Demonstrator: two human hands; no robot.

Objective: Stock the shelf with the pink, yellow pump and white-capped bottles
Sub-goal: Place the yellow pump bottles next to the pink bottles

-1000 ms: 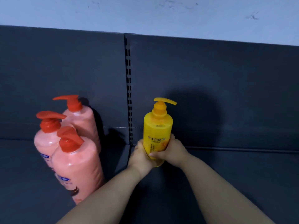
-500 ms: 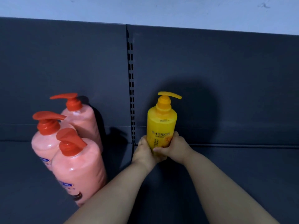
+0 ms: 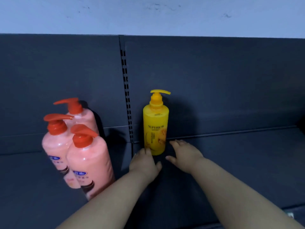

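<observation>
A yellow pump bottle stands upright on the dark shelf, close to the back panel and just right of the slotted upright. My left hand lies open in front of its base, fingertips at or near the bottle's lower left. To the right of the base my right hand is open and apart from the bottle. Three pink bottles with red pumps stand grouped on the shelf to the left. No white-capped bottle is in view.
A slotted metal upright splits the dark back panel in two. Bare shelf runs off to the right of the yellow bottle. A pale wall shows above the shelving.
Both hands held the yellow bottle before and have now let go of it and drawn back slightly. The bottle stands on the shelf by itself.
</observation>
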